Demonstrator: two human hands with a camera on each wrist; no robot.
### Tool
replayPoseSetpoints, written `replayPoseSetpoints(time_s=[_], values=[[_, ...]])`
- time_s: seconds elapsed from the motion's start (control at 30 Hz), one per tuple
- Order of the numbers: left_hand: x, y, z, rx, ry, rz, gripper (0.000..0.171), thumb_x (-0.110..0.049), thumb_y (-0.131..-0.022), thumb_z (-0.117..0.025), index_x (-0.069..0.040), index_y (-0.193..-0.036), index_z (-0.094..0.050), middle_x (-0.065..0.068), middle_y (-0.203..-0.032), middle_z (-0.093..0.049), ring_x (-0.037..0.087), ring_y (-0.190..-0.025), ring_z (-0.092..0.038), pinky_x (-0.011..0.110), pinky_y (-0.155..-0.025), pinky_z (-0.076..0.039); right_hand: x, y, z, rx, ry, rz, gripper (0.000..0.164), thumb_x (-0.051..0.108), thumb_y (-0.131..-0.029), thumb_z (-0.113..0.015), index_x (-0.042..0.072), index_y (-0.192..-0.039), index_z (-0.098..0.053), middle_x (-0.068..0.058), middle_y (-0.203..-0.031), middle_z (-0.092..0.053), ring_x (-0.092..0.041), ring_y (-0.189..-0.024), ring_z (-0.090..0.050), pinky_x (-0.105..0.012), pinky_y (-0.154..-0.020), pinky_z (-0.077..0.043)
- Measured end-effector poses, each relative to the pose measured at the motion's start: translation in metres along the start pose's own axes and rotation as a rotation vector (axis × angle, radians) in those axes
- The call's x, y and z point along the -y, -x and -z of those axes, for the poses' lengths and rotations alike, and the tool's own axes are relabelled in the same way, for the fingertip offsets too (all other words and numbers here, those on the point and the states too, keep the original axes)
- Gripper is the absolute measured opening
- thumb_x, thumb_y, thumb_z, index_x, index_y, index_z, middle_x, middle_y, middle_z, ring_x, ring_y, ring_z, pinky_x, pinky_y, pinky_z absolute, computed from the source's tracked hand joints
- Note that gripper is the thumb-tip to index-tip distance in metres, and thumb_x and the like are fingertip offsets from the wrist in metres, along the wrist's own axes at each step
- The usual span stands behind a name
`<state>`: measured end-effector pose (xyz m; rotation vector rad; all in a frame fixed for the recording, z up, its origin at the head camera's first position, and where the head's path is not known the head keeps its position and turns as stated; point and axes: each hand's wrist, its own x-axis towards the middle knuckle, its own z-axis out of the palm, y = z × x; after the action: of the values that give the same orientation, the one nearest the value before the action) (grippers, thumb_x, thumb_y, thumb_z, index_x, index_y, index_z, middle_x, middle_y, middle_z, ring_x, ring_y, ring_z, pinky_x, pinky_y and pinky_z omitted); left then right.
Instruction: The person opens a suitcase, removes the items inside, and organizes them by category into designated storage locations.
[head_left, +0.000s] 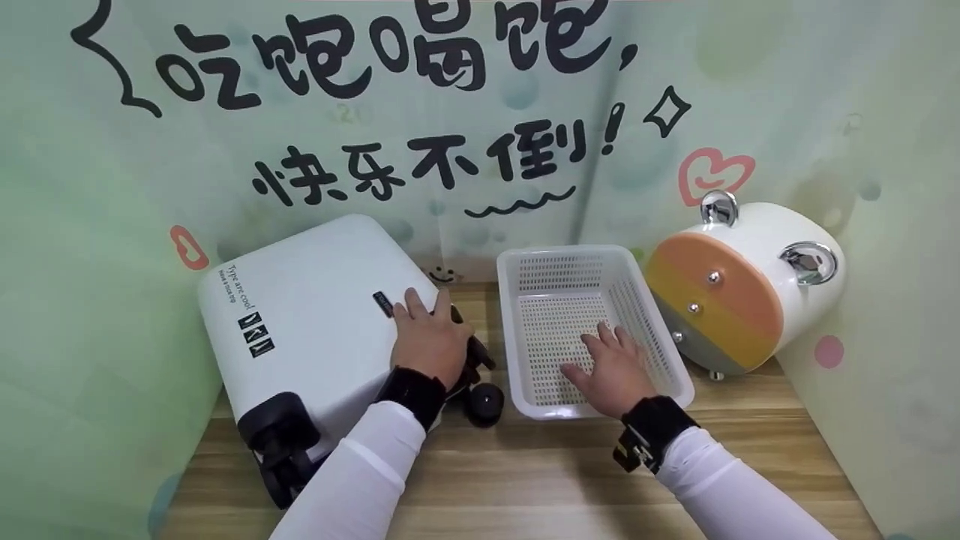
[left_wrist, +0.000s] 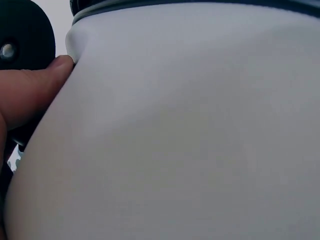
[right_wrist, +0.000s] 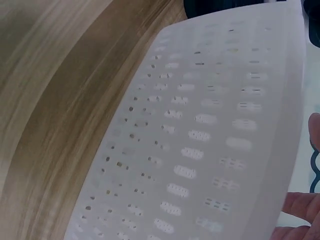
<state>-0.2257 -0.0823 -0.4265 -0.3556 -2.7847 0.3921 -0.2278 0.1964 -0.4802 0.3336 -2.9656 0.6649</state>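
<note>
Right wrist view alone shows the basket's (right_wrist: 192,135) outer wall; left grip (head_left: 430,343) (on suitcase (head_left: 322,315)) and right grip (head_left: 619,375) extend, released.

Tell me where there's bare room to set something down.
The widest bare patch is the table between the left sleeve and right sleeve, in front of the white basket. Another lies right of the right sleeve, bordered by the striped drum and backdrop. It's crowded between suitcase and basket, where a wheel juts, and between basket and drum.
</note>
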Motion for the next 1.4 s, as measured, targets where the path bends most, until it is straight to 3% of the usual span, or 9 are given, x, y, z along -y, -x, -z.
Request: replayPoseSetpoints(time_s=[0.2, 0.4, 0.5, 0.8, 1.03, 1.4], values=[[0.004, 0.016, 0.0, -0.101, 0.019, -0.101, 0.021, -0.022, -0.094, -0.063, -0.033, -0.107, -0.076, 0.019, -0.139, -0.048, 0.06, -0.122, -0.04, 0.066, -0.094, -0.038, 0.008, 0.002, -0.003, -0.005, 0.005, 0.024, 0.068, 0.046, -0.093, -0.063, -0.003, -0.139, -0.051, -0.028, -0.151, -0.032, -0.048, -0.141, -0.019, -0.065, -0.11, -0.011], [0.008, 0.031, 0.001, -0.159, 0.046, -0.194, 0.023, -0.016, -0.091, -0.066, -0.032, -0.103, -0.077, 0.018, -0.137, -0.049, 0.058, -0.123, -0.041, 0.062, -0.096, -0.04, 0.012, 0.003, -0.01, 0.013, 0.0, 0.018, 0.069, 0.048, -0.093, -0.063, -0.002, -0.139, -0.052, -0.028, -0.151, -0.032, -0.048, -0.141, -0.019, -0.07, -0.107, -0.011], [0.01, 0.035, 0.001, -0.162, 0.043, -0.226, 0.022, -0.018, -0.091, -0.066, -0.032, -0.103, -0.077, 0.018, -0.138, -0.049, 0.057, -0.124, -0.041, 0.062, -0.096, -0.04, 0.013, 0.003, -0.013, 0.016, -0.011, 0.013, 0.068, 0.047, -0.093, -0.063, -0.002, -0.139, -0.051, -0.028, -0.152, -0.031, -0.048, -0.141, -0.018, -0.07, -0.107, -0.009], [0.013, 0.044, 0.003, -0.079, 0.085, -0.273, 0.029, -0.017, -0.087, -0.073, -0.037, -0.109, -0.075, 0.017, -0.144, -0.043, 0.057, -0.13, -0.033, 0.062, -0.102, -0.035, 0.021, 0.004, -0.019, 0.026, -0.03, 0.034, 0.069, 0.047, -0.092, -0.064, -0.002, -0.14, -0.05, -0.027, -0.152, -0.03, -0.048, -0.141, -0.017, -0.067, -0.109, -0.01], [0.015, 0.049, 0.003, -0.087, 0.101, -0.335, 0.032, -0.018, -0.083, -0.075, -0.038, -0.108, -0.075, 0.016, -0.146, -0.041, 0.056, -0.131, -0.033, 0.062, -0.102, -0.035, 0.033, 0.007, -0.026, 0.008, -0.018, 0.08, 0.068, 0.046, -0.092, -0.064, -0.001, -0.138, -0.052, -0.027, -0.152, -0.032, -0.048, -0.14, -0.02, -0.069, -0.106, -0.016], [0.01, 0.053, 0.005, -0.112, 0.087, -0.39, 0.034, -0.019, -0.082, -0.077, -0.041, -0.107, -0.074, 0.012, -0.147, -0.04, 0.053, -0.132, -0.033, 0.059, -0.104, -0.035, 0.049, 0.012, -0.036, 0.016, -0.009, 0.117, 0.069, 0.047, -0.091, -0.066, 0.002, -0.141, -0.05, -0.024, -0.153, -0.032, -0.047, -0.141, -0.02, -0.069, -0.107, -0.015]])
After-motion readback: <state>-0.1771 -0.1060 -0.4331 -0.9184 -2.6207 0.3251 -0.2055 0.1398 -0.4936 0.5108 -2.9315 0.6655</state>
